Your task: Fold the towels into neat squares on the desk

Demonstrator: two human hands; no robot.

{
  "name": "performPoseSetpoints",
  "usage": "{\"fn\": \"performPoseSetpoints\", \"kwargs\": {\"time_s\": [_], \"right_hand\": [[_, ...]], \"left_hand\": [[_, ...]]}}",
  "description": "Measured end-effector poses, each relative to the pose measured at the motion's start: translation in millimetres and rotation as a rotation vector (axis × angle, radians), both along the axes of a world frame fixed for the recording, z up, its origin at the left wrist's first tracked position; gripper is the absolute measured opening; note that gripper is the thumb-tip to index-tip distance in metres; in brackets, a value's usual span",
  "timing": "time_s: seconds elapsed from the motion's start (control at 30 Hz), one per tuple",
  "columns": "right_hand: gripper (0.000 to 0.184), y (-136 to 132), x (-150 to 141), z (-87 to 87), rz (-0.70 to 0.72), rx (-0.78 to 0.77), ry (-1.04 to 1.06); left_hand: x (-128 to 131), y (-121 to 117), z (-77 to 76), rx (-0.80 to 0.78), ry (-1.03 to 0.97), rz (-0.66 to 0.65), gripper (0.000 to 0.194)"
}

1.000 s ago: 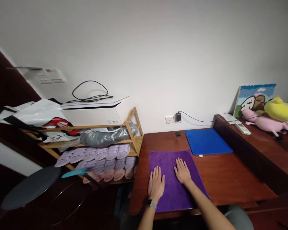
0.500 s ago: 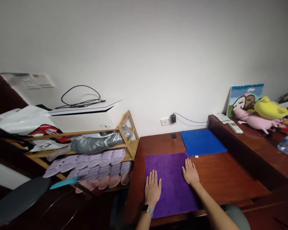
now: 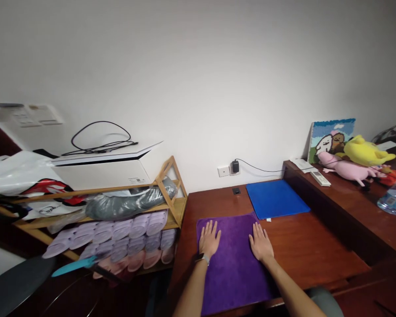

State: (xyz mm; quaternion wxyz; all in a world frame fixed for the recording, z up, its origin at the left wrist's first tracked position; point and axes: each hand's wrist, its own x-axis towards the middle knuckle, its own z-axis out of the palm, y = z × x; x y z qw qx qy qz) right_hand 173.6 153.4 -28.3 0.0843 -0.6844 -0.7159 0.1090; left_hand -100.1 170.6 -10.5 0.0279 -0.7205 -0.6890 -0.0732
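A purple cloth lies spread flat on the brown wooden desk, its near edge by the desk's front. My left hand rests palm down on the cloth's upper left part, fingers stretched out; a watch is on that wrist. On the cloth's right edge, near its upper right corner, my right hand lies flat with its fingers extended. Neither hand holds anything. Behind the cloth, to the right, lies a flat blue sheet or folded cloth with a small white tag.
Left of the desk stands a wooden rack with lilac and pink slippers and a white box on top. At right, a raised ledge carries a remote, plush toys and a plastic bottle. A charger is plugged into the wall.
My left hand has slid forward over the purple cloth, away from me, toward its far left corner. My right hand stays about where it was. The view has shifted slightly.
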Motion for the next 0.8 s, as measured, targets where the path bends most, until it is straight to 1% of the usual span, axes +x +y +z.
{"fn": "performPoseSetpoints", "kwargs": {"time_s": [0.1,0.17,0.27,0.37,0.43,0.53,0.63,0.73,0.8], "right_hand": [[0.071,-1,-2,-0.9,-0.013,0.001,-0.039],[0.070,1,-7,2.0,-0.031,0.011,-0.069],[0.069,16,-19,12.9,-0.004,0.056,-0.088],[0.068,40,-28,23.8,0.118,0.056,-0.040],[0.068,53,-29,25.4,0.151,0.012,0.000],[0.070,63,-27,19.6,0.102,-0.012,0.009],[0.070,63,-27,13.8,0.045,0.005,-0.011],[0.070,61,-28,13.7,0.016,0.017,-0.017],[0.069,61,-29,14.6,0.018,0.022,-0.016]], "left_hand": [[-32,-4,-7.3,0.020,0.018,0.057,0.062],[-41,-5,-11.2,0.043,0.011,0.070,0.061],[-40,-4,-14.8,0.070,-0.001,0.070,0.060],[-37,-4,-16.4,0.085,-0.005,0.068,0.060],[-37,-4,-17.7,0.083,-0.009,0.071,0.059],[-39,-6,-18.3,0.079,-0.017,0.071,0.059],[-39,-5,-12.3,0.089,-0.001,0.074,0.058],[-33,1,0.6,0.091,0.038,0.063,0.056],[-24,9,8.0,0.096,0.050,0.047,0.052]]}}
